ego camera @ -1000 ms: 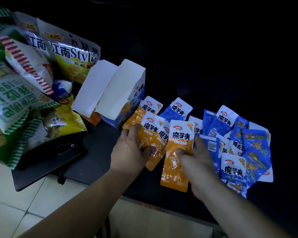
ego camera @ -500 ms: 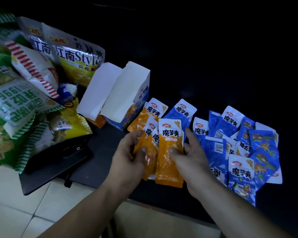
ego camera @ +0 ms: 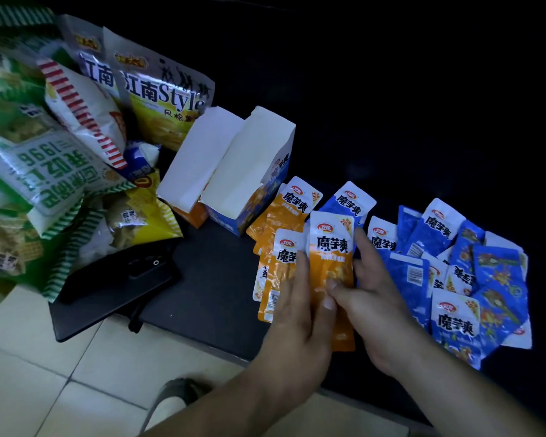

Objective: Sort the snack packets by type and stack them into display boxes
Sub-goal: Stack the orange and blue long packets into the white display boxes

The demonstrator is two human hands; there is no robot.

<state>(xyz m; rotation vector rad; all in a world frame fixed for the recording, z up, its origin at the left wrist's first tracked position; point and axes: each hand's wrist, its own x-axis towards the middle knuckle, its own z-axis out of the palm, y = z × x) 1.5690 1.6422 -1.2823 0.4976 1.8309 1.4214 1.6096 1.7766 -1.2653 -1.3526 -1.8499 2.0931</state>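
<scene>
Several orange snack packets lie bunched on the dark table; the top orange packet [ego camera: 330, 263] is held between both hands. My left hand [ego camera: 297, 313] grips the orange stack [ego camera: 276, 272] from the left, thumb over the packets. My right hand [ego camera: 372, 298] pinches the top orange packet's right side. One more orange packet [ego camera: 292, 205] lies just beyond. Several blue packets [ego camera: 454, 272] are spread to the right. Two open display boxes stand at the back left: an orange box [ego camera: 199, 159] and a blue box [ego camera: 249, 171], white flaps up.
Large snack bags [ego camera: 60, 146] are heaped at the left. A dark phone [ego camera: 133, 272] lies on the table in front of them. The table's front edge runs below my hands, with tiled floor [ego camera: 60, 373] beyond it.
My right hand has slid the top orange packet left onto the stack held by my left hand; the hands now meet over the packets.
</scene>
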